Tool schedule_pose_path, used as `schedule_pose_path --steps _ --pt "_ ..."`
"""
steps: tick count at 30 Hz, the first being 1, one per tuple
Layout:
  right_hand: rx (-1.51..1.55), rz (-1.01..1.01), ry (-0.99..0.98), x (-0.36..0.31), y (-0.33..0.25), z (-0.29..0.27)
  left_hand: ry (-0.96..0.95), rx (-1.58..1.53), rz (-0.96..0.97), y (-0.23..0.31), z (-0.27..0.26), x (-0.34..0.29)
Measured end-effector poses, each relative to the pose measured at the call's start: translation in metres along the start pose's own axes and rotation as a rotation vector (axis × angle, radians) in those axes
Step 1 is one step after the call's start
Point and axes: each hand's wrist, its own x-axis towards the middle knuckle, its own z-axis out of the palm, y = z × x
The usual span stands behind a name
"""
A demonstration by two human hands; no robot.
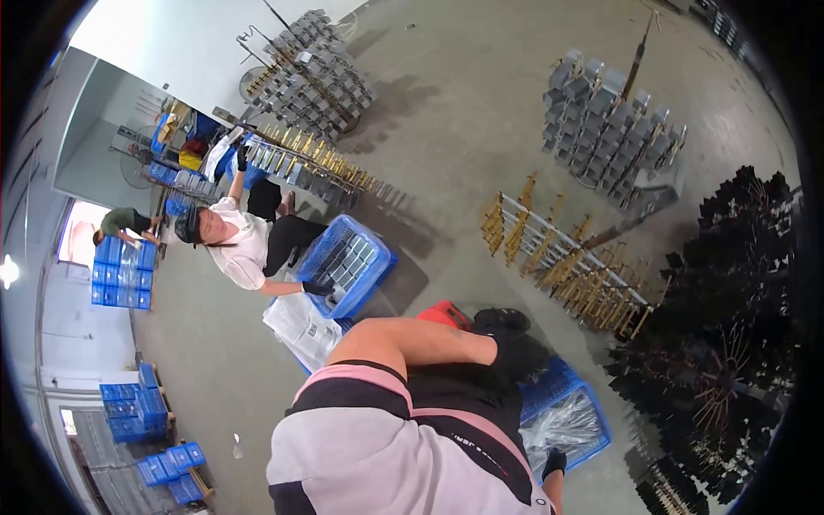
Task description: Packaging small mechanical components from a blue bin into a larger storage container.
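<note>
My left arm, in a short sleeve, crosses in front of me to my black-gloved left hand [518, 354]. That hand is over my dark trousers beside the blue crate; its fingers merge with the dark cloth and cannot be made out. My right hand [555, 463], also in a black glove, reaches in at the near edge of the blue crate [606, 427]. It is against or beside the crumpled clear plastic wrap [562, 422] lying inside. Whether its fingers grip anything is hidden.
A seated co-worker [245, 236] reaches into a blue crate [378, 287] of grey parts at left. White sacking [300, 326] lies nearby. A brass-coloured hook rack [571, 257], grey-part racks [605, 124] and dark racks [730, 257] stand around. Another person [124, 223] bends over stacked crates.
</note>
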Motion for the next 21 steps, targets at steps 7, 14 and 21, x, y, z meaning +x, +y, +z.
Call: schedule_pose_path --steps 7,14,21 --pt "-0.424 -0.374 0.120 -0.032 -0.087 0.013 0.031 -0.103 0.088 0.045 -0.063 0.061" --pt "-0.177 0.022 0.306 -0.205 -0.246 0.001 -0.023 -0.120 0.455 0.023 -0.115 0.115" --pt "1.671 1.014 0.741 -0.293 -0.424 0.067 -0.156 -0.146 0.732 -0.009 -0.068 0.203"
